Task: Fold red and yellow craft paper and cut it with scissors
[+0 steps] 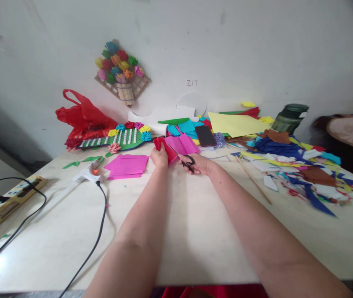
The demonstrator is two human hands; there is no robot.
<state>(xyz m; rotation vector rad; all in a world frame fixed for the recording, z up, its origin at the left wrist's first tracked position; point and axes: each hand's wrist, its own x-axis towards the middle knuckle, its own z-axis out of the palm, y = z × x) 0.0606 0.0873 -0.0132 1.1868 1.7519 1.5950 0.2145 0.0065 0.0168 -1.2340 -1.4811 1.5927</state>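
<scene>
Red ppr (171, 156) in L hand (159, 157); scissors (188, 165) in R hand (200, 164)

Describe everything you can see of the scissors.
The scissors have black looped handles and thin, metallic-looking blades. The right hand grips them by the handles, blades pointing forward and leftward toward the red paper in the left hand. Whether the blades are open or touch the paper is too small to tell.

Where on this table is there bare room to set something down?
Bare table shows at near right, between right forearm and scrap heap; at left, between left forearm and the black cord of the glue gun; and between both forearms, nearer than the red paper and scissors. It's crowded along the wall: red bag, yellow sheet, phone.
</scene>
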